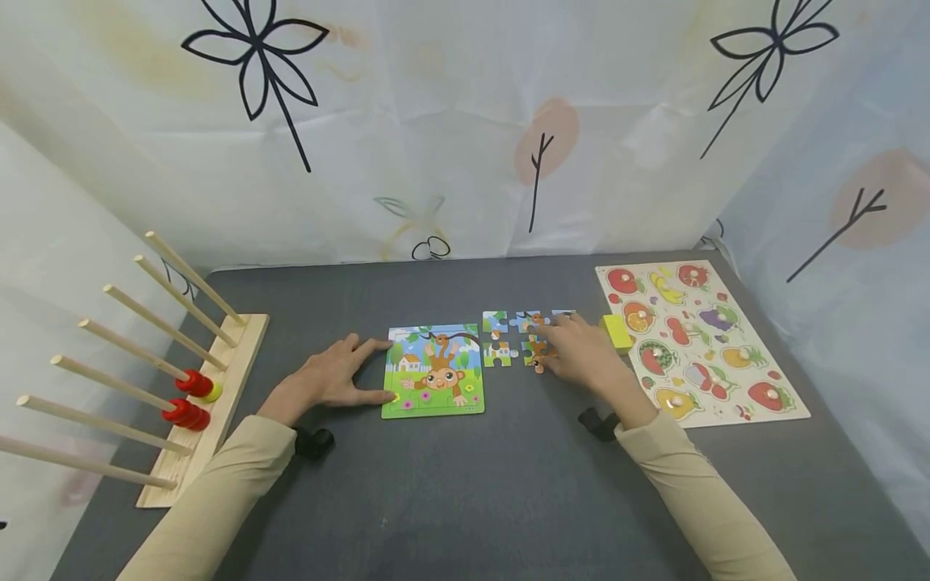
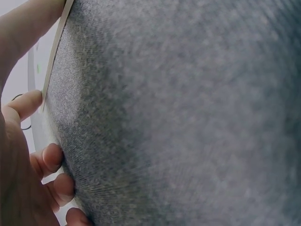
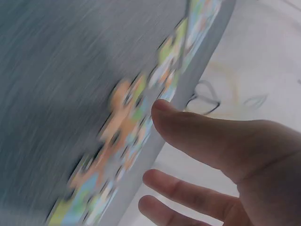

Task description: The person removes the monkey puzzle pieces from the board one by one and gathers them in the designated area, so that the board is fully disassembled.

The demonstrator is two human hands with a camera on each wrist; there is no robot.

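A square puzzle board (image 1: 434, 395) with a cartoon monkey picture lies flat in the middle of the table. At its left edge, the thumb and forefinger of my left hand (image 1: 330, 373) are spread and touch it; the other fingers rest loosely on the table. Loose jigsaw pieces (image 1: 498, 353) lie in rows just right of the board. Over the right end of those rows is my right hand (image 1: 581, 351), partly covering some pieces. In the right wrist view, its thumb (image 3: 188, 132) reaches out above blurred pieces (image 3: 123, 127), with no piece between the fingers.
A yellow block (image 1: 616, 333) sits beside the right hand, at the edge of a fruit-picture board (image 1: 697, 403). On the left stands a wooden peg rack (image 1: 247, 339) with upright rods and a few red and yellow beads (image 1: 186, 414). Printed cloth hangs behind the table.
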